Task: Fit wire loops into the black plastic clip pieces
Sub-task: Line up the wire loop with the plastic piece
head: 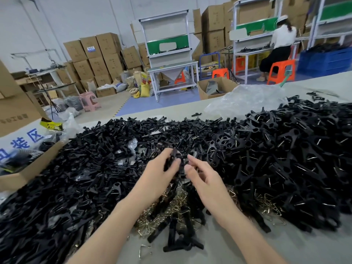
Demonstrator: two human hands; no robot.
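Both hands meet over the middle of the table. My left hand (pixel 159 173) grips a black plastic clip piece (pixel 174 156) between its thumb and fingers. My right hand (pixel 202 176) pinches the same piece from the right side, lower down. A heap of loose black clip pieces (pixel 80 178) fills the left of the table. A second heap of clips with wire loops fitted (pixel 297 159) covers the right. Brass-coloured wire loops (pixel 177 204) lie in a small pile under my wrists. Whether a loop is in the held piece is hidden.
An open cardboard box (pixel 36 162) stands at the table's left edge. Crumpled clear plastic (pixel 245 101) lies at the back right. A few clips (pixel 181 242) and a single loop (pixel 144 250) rest on the bare grey table front. A seated person (pixel 278 46) works far behind.
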